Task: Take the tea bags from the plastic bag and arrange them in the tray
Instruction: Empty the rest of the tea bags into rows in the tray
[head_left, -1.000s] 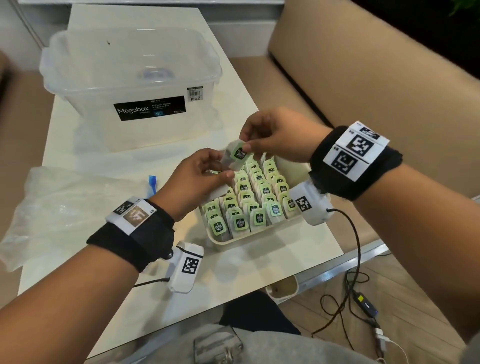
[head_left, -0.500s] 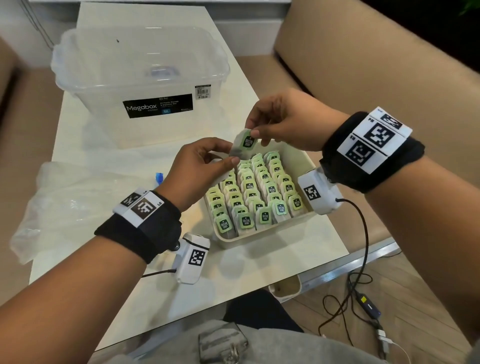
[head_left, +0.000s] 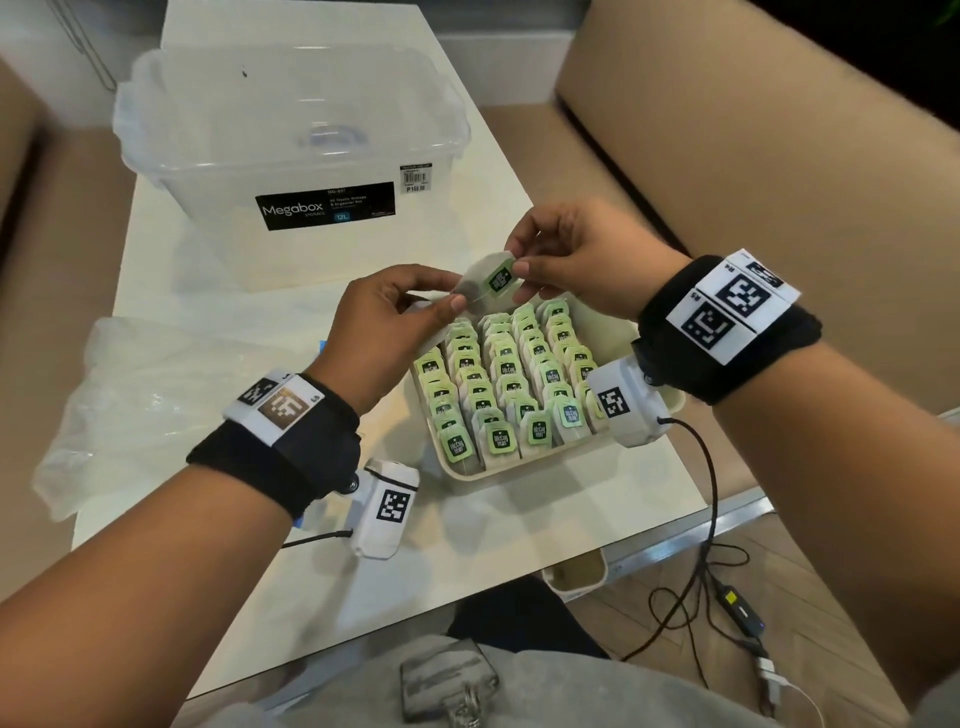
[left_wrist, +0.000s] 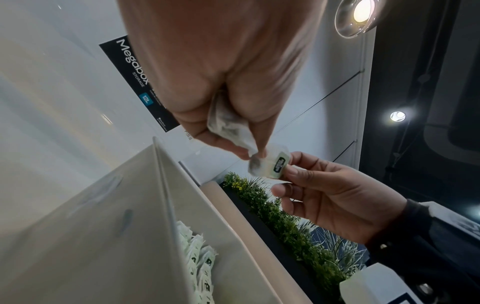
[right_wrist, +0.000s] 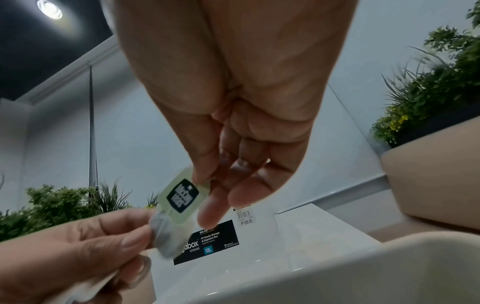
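Nearest the person, the shallow cream plastic tray (head_left: 524, 470) is sitting on the white table (head_left: 519, 525), already carrying four close rows of white paper tea bags with green tags (head_left: 498, 384), all standing on edge with tags facing the person. Just above the tray's far end, both hands are sharing one loose white tea bag with a green and black tag (head_left: 491, 283): the left hand (head_left: 387, 322) is pinching its lower pouch corner between thumb and forefinger, while the right hand (head_left: 582, 260) is pinching the tag end. The left wrist view is also showing more white paper bunched inside the left palm, probably spare tea bags, though the fold is too crumpled to tell. To do this step well, the right hand should be taking the bag alone by its top, turning the tag toward the person and lowering it upright into a gap at the far end of a row, without toppling neighbours. Left of the tray, the crumpled clear plastic bag (head_left: 150, 395) is lying on the table, and farther back the clear lidded plastic storage box with a black label (head_left: 291, 135) is standing.
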